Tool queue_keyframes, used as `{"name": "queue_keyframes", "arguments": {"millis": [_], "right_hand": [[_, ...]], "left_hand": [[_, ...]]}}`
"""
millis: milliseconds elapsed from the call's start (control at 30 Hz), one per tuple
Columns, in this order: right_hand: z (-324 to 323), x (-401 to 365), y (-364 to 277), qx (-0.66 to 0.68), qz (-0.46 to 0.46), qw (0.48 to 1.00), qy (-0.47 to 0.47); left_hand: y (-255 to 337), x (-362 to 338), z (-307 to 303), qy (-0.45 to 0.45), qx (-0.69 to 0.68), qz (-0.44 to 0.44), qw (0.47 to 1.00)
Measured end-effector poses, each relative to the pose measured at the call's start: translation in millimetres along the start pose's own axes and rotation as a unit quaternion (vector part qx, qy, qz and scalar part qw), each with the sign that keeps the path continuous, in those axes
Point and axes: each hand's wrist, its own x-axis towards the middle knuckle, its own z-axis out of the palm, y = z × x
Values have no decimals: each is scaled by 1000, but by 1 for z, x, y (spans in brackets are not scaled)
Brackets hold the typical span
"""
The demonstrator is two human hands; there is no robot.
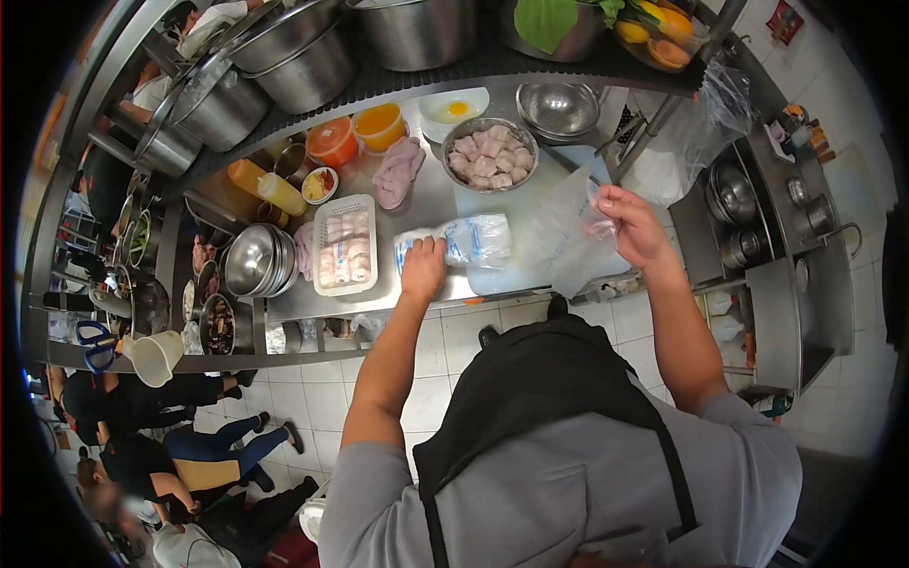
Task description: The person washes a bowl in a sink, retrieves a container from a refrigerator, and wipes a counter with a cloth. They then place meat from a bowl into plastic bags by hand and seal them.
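White-tiled floor (pixel 434 393), raised shelf (pixel 653 81).

Left of the plastic bags (pixel 485 240), a basket (pixel 373 244) holds packets (pixel 345 265); on the far side, a bowl (pixel 490 190) holds meat chunks (pixel 490 156).

A rumpled white-and-clear plastic pack (pixel 480 240) with blue print is laid crosswise over the steel counter (pixel 436 194) and the edge of a pale board (pixel 494 282), while a thin, creased translucent bag (pixel 559 225) is held by one edge over that board.
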Motion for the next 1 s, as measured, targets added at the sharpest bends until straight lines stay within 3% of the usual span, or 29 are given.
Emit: {"name": "queue_keyframes", "arguments": {"millis": [100, 200, 233, 333, 367, 400, 467, 567, 667, 700, 767, 833, 900, 1000], "right_hand": [[-7, -7, -2, 4, -10, 1000, 5], [-12, -15, -4, -6, -14, 1000, -8], [-13, -16, -6, -12, -16, 1000, -11], [-10, -21, -10, -42, -2, 999, -23], [-10, -22, -9, -40, 5, 999, -35], [-9, -23, -8, -49, 24, 997, -56], [-10, -19, -15, -70, 59, 991, -99], [-25, -10, -38, -272, 104, 940, -179], [-66, -1, -55, -75, -17, 997, -26], [-77, -7, -46, 44, -4, 999, -30], [-104, -11, -22, 275, 16, 960, -47], [-99, -36, 34, 205, 34, 978, -25], [-95, -45, 80, 208, 83, 968, -112], [-84, -17, 100, 90, 3, 996, 13]], "left_hand": [[-9, 18, -29, 41, 16, 6, 999], [-24, 28, -23, -22, 70, -50, 996], [-25, 27, -17, -92, 91, -96, 987], [34, 40, -52, 27, -96, -118, 988], [67, 52, -81, 39, -266, -66, 961], [103, 63, -106, 43, -430, -16, 902], [161, 81, -114, -1, -695, 32, 718], [193, 110, -116, -249, -780, 93, 566], [197, 127, -102, -249, -820, -33, 514], [197, 132, -102, -178, -863, -56, 469], [194, 143, -115, -65, -881, -141, 448], [187, 157, -119, 29, -881, -197, 429], [172, 167, -105, 99, -872, -239, 415], [140, 171, -62, 75, -843, -268, 460]]}}
